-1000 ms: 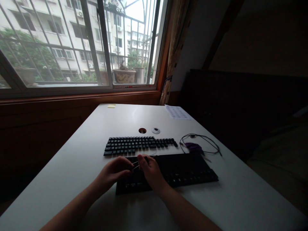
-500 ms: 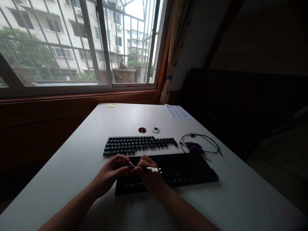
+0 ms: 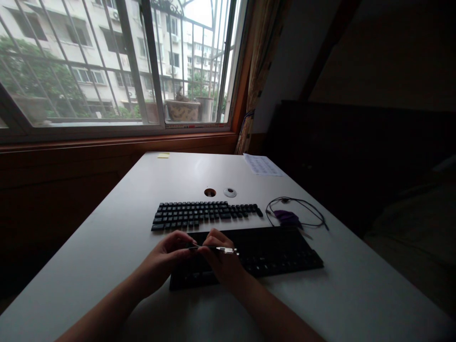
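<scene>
Keyboard (image 3: 274, 247) lies on the tabletop (image 3: 89, 256) under the right hand (image 3: 221, 259), closed around a tool (image 3: 227, 250), and the left hand (image 3: 166, 256), whose fingers curl at the tool's tip, any hold there impossible to tell. Beyond lie keycaps (image 3: 193, 212), then paper (image 3: 262, 165).

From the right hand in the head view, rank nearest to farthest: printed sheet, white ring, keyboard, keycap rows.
1. Keyboard, beneath the right hand
2. Keycap rows, ahead, mostly left
3. White ring, beyond them
4. Printed sheet, far ahead, right
</scene>
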Tool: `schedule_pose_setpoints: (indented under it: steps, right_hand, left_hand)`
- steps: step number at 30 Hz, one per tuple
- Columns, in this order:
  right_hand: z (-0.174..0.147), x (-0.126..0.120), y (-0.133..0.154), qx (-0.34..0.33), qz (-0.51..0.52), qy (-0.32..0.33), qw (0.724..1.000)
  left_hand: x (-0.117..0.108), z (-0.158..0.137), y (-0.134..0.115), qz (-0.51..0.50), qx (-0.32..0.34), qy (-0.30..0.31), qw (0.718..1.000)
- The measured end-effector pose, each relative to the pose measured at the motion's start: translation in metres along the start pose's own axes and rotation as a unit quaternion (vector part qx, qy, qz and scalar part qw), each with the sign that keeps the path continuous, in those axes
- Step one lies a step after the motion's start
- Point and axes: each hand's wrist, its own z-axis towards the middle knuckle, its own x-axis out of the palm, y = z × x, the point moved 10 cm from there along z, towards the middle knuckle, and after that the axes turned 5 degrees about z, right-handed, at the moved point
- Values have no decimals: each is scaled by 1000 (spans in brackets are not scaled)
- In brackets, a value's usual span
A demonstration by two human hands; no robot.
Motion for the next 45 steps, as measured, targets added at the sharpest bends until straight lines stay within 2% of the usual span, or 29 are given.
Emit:
schedule_pose_setpoints:
  steps: [6, 15, 21, 27, 33, 37, 45]
  right_hand:
    - [0, 1, 2, -9, 5, 3, 1000]
    - [-3, 0, 5, -33, -58, 1, 998]
    - [-1, -12, 14, -34, -103, -42, 993]
    - [1, -21, 24, -46, -123, -77, 988]
    - [-1, -9, 30, -94, -145, -47, 984]
    - [-3, 5, 30, -108, -171, -4, 979]
    - [-5, 20, 30, -101, -226, 47, 968]
  left_hand:
    - [-4, 2, 6, -49, -18, -5, 999]
    - [-15, 4, 7, -38, -10, -29, 999]
    - [-33, 7, -1, -69, 30, -76, 994]
    - [-30, 7, 2, -74, 25, -82, 994]
    - [-15, 4, -1, -44, 11, -54, 997]
    - [-10, 4, -1, -32, 13, -33, 999]
    - [1, 2, -2, 10, 32, 10, 999]
